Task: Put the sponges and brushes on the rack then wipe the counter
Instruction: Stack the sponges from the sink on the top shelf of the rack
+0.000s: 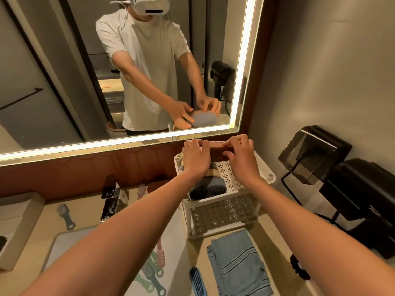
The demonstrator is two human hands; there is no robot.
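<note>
Two hands grip a brown sponge (215, 151) over the top tier of a white rack (230, 180) beside the mirror (64, 71).
Left hand (195, 157) and right hand (240, 153) both pinch the sponge's upper edge; a dark sponge (208, 188) lies on the tier, while brushes (149, 272) and a blue cloth (237, 265) remain on the desk (275, 231).

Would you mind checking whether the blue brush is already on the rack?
No, the blue brush lies on the counter beside the folded blue cloth, below the rack.
</note>
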